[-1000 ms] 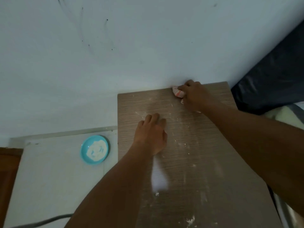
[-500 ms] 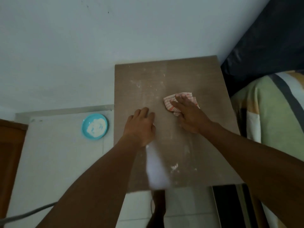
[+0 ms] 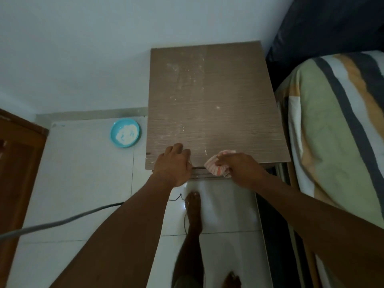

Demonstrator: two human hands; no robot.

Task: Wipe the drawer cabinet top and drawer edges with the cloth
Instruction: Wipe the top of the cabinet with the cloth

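The right hand (image 3: 239,169) clamps its fingers (image 3: 224,158) on the bunched cloth (image 3: 217,167) at the front edge of the cabinet (image 3: 212,100), the left hand (image 3: 174,163) resting loosely bent beside it, so swept powder may spill off that edge onto the floor (image 3: 224,204).

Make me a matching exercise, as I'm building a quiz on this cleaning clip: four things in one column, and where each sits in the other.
Things:
1. cloth
2. blue plate
3. left hand
4. striped bedding

Places:
a. on the white floor, left of the cabinet
b. right of the cabinet
c. held by the right hand at the cabinet's front edge
d. resting on the cabinet's front edge, left of the cloth

Pairs: 1-c, 2-a, 3-d, 4-b
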